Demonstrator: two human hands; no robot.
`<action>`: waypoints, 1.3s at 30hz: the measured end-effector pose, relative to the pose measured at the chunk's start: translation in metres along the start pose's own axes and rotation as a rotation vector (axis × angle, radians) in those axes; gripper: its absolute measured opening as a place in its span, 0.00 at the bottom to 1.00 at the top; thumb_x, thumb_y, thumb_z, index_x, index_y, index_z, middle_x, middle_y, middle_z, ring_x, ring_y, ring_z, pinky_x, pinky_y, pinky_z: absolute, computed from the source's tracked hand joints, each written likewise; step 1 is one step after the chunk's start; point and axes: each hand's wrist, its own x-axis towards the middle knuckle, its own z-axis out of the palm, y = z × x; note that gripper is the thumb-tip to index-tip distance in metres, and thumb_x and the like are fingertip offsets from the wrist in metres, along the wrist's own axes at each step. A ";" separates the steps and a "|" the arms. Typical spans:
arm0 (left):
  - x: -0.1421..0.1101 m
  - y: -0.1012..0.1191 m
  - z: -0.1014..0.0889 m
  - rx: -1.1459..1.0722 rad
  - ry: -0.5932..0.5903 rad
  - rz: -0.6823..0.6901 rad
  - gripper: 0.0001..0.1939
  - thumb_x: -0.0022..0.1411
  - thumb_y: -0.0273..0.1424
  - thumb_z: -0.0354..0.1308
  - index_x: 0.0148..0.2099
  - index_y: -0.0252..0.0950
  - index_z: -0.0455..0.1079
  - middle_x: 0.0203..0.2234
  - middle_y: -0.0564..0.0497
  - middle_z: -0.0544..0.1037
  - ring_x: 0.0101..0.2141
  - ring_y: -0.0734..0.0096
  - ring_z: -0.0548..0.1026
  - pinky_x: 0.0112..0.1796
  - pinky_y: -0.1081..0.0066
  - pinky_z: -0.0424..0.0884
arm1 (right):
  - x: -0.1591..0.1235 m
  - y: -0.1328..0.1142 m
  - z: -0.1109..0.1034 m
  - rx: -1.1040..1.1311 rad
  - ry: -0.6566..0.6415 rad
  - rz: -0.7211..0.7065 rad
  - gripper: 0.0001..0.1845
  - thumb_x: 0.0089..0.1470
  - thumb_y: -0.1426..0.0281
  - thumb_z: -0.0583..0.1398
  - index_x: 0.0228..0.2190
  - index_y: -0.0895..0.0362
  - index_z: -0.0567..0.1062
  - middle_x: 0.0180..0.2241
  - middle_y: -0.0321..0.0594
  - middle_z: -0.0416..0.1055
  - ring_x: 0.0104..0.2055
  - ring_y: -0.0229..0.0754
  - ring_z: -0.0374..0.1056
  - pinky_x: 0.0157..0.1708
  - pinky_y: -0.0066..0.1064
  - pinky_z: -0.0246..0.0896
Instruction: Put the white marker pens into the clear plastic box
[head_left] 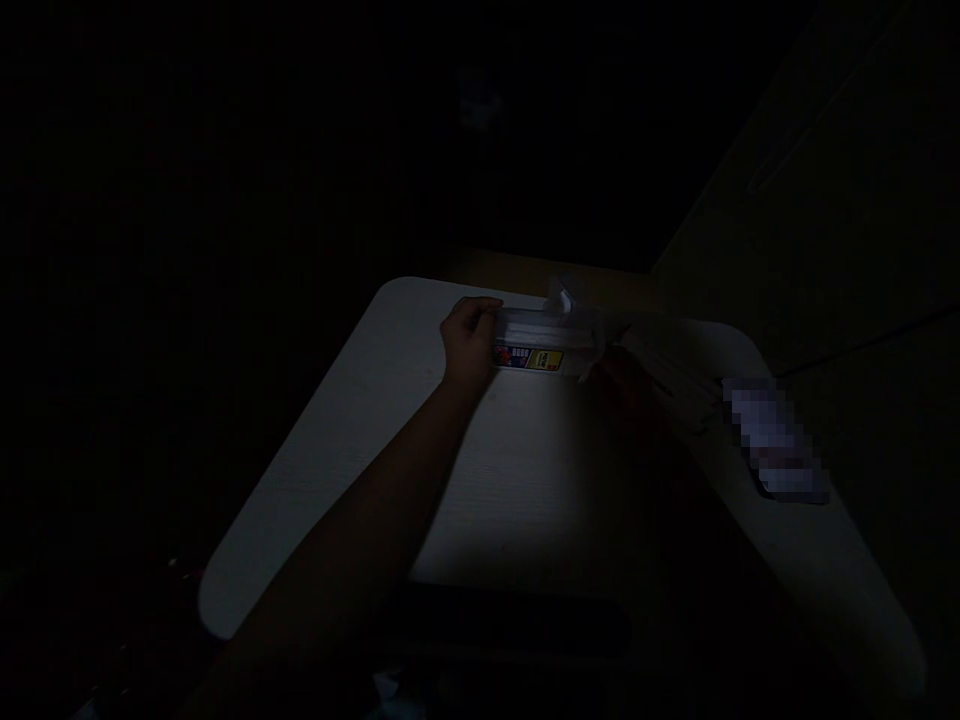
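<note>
Gripping the left end of a clear box (547, 334), the left hand (469, 345) has its fingers bent around that end, near the far edge of the table (510, 460) and about midway between its two far corners. Whether the box rests on the tabletop or is slightly raised, I cannot tell. The right hand (621, 382) is at the box's right end in deep shadow, so its hold cannot be made out. The box looks like thin plastic: probably light, smooth, a little slippery, and apt to flex or crack if squeezed mid-wall. The two short ends seem the best grip, clear of the loose-looking transparent flap (564, 296) on the far side.
</note>
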 end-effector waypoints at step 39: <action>0.001 -0.004 0.000 0.001 -0.021 -0.008 0.09 0.51 0.26 0.50 0.30 0.38 0.72 0.29 0.53 0.74 0.35 0.71 0.72 0.41 0.67 0.68 | 0.000 -0.006 -0.017 -0.121 0.123 0.173 0.17 0.52 0.68 0.48 0.34 0.60 0.74 0.37 0.50 0.71 0.41 0.48 0.66 0.43 0.42 0.60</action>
